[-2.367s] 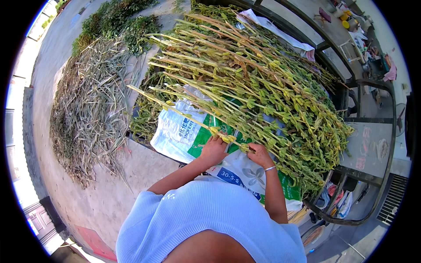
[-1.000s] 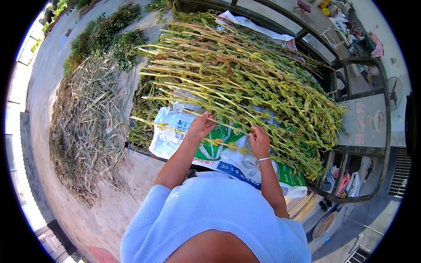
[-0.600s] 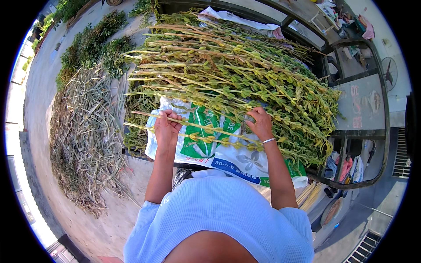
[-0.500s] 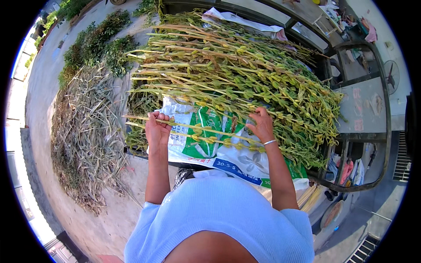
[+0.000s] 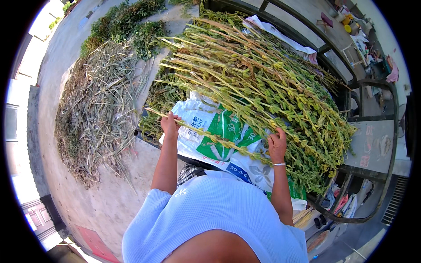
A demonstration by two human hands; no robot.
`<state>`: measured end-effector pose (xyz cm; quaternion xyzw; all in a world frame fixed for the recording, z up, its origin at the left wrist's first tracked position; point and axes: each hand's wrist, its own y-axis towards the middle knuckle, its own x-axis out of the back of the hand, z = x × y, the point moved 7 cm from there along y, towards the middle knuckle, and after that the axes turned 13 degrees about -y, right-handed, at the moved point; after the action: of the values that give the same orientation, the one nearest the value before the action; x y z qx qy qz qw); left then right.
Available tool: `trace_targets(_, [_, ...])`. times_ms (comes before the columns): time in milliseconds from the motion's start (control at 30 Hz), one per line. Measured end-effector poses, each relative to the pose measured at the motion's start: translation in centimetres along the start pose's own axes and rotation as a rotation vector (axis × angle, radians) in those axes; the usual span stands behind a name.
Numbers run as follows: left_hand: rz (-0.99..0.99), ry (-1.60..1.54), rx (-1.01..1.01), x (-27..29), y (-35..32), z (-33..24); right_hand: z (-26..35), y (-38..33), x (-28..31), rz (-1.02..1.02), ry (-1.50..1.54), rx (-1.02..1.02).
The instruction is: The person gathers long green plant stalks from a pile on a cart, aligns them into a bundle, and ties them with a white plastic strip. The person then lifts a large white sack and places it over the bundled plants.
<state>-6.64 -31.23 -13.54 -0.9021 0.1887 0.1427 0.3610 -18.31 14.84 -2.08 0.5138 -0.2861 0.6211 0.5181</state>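
My left hand (image 5: 170, 125) is closed round the bare end of a cut stalk. This stalk (image 5: 215, 137), set with yellow-green pods, slants down to the right over a white and green woven sack (image 5: 191, 115). My right hand (image 5: 277, 148) is at the near edge of the heap with its fingers drawn together. Whatever its fingertips pinch is hidden. Beyond both hands lies a thick heap of pod-covered stalks (image 5: 263, 87), bare ends to the left and leafy tips to the right.
The heap rests in a dark metal-framed cart bed with a rail (image 5: 390, 175) at the right. Dry leaves and stems (image 5: 101, 101) are spread on the concrete at left, with green plants (image 5: 127, 22) behind them. A pink mat (image 5: 97, 242) lies at lower left.
The view has swung, shifting the scene rightward. My right hand's fingers, apart before, are now drawn together. My left hand still holds the stalk end.
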Motion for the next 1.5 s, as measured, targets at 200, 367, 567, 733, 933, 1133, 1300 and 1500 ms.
trace_targets(200, [-0.203, 0.878, -0.634, -0.3, -2.9, -4.9, -0.4, -0.6, 0.2, 0.115, 0.186, -0.019])
trace_targets(367, [0.545, 1.132, -1.146, -10.6, -14.0, -3.6, -0.5, -1.5, 0.0, 0.203, 0.150, -0.016])
trace_targets(567, [1.224, 1.384, -1.388, -19.3, -23.3, 4.8, 0.6, -1.3, 0.5, 0.293, 0.243, -0.029])
trace_targets(733, [1.406, 1.438, -1.235, -19.3, -20.1, 7.2, 0.1, -1.8, 0.2, 0.319, 0.238, -0.027])
trace_targets(933, [1.406, 1.424, -1.172, -16.0, -17.7, 2.7, 0.1, -0.9, 1.2, 0.361, 0.070, 0.093])
trace_targets(1133, [1.321, 1.456, -1.150, -16.2, -18.1, -0.9, -0.4, -1.2, 1.2, 0.470, 0.175, 0.087])
trace_targets(1300, [1.378, 1.466, -0.954, -15.3, -14.6, -0.8, -2.3, 0.5, 1.0, 0.484, 0.360, 0.015])
trace_targets(1500, [1.296, 1.571, -0.723, -9.9, -5.9, 1.2, -1.9, 1.3, 1.4, 0.362, 0.092, 0.142])
